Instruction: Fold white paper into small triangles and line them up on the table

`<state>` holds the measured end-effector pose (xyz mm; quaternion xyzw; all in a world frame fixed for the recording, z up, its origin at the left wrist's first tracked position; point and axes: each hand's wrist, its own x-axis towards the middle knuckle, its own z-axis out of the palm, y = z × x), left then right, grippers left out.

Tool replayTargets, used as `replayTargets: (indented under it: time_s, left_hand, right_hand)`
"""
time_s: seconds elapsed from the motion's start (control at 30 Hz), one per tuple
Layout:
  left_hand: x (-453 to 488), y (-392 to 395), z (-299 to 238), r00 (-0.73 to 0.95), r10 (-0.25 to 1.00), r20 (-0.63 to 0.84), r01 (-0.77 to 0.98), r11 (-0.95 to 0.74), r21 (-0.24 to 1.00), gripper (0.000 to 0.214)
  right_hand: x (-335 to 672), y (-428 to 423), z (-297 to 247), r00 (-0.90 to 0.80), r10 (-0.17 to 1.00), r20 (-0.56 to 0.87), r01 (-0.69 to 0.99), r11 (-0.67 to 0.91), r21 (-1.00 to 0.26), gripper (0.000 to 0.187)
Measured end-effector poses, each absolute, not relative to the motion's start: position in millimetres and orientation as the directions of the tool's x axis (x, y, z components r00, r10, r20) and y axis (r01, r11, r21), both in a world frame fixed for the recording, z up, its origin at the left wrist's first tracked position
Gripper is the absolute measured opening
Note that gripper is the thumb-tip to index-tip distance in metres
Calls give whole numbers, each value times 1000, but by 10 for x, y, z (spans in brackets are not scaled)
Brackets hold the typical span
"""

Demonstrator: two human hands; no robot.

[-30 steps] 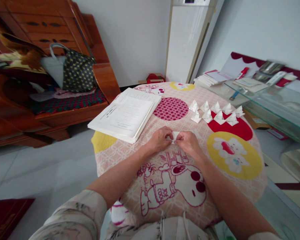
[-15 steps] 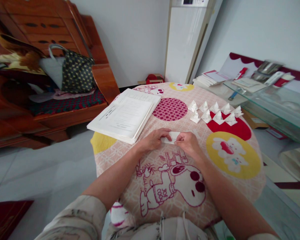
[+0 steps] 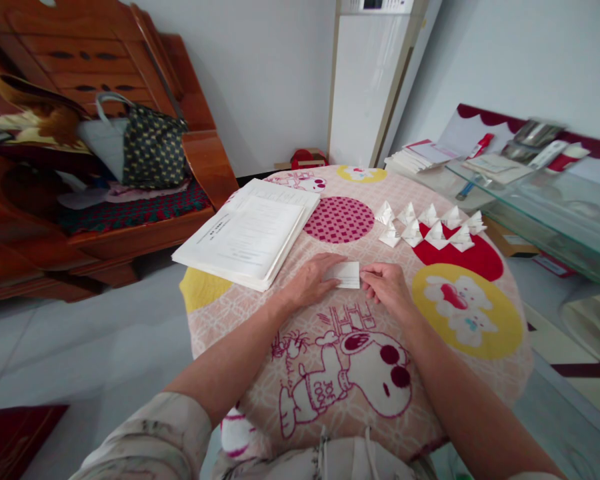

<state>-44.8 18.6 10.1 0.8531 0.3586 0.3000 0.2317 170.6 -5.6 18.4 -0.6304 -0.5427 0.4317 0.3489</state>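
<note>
A small folded white paper (image 3: 349, 275) lies flat on the patterned tablecloth (image 3: 300, 313), with faint lines along its lower part. My left hand (image 3: 313, 281) holds its left end, fingers over the top side and thumb along the near side. Just at the paper's right edge is my right hand (image 3: 386, 283), its fingers curled and the thumb and index tips together; the whole right edge shows beside them. Farther back on the right, several folded white paper pieces (image 3: 435, 235) with pointed tops stand in two rows.
A stack of printed white sheets (image 3: 250, 230) lies on the table's left side. Beyond the table on the right stands a glass shelf (image 3: 545, 200) with papers and a metal bowl (image 3: 537, 133). A wooden bench (image 3: 200, 157) holding bags is at the left.
My right hand has slid right, off the paper's face to its edge. My left hand's fingers now reach farther across, and more of the paper's right part shows.
</note>
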Motion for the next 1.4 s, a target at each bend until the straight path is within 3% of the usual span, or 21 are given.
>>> replayTargets:
  time_s: [0.3,0.37,0.5,0.57,0.7,0.9,1.07,1.2,1.4]
  left_hand:
    - [-402,134,82,562,721,406,490,-686,538,73]
    - [-396,124,107,547,729,411,506,-679,532,63]
    - [-388,90,188,564,709,423,482,-699,528,22]
    - [-385,68,234,575,676,461,446,-731,516,20]
    - [-389,54,281,534,653,537,412,-756,509,21]
    - [-435,128,229,520,651,554,404,-758,512,21]
    - [-474,168,197,582,638,504,454,-769,450,21]
    - [-459,158,197,681,595,426,469,-802,370,41]
    - [-452,122,233,764,532,364,413,-838,358,44]
  right_hand:
    - [1716,-46,176,-157,987,-43,405,25,-914,23]
    - [1704,-43,162,-169,985,-34,403,38,-915,25]
    - [1695,-34,136,-80,996,-33,408,3,-913,45]
    - [1706,-30,141,-14,1000,-16,432,-8,-902,50]
    - [1745,-29,173,73,996,44,473,4,-881,41]
    - [1765,-27,175,134,991,-27,333,-71,-940,31]
    - [1781,-9,169,155,986,-62,278,-104,-955,25]
    - [1774,-35,195,135,985,-104,307,-141,-941,24]
    - [1772,-77,213,128,980,-154,254,-183,-950,20]
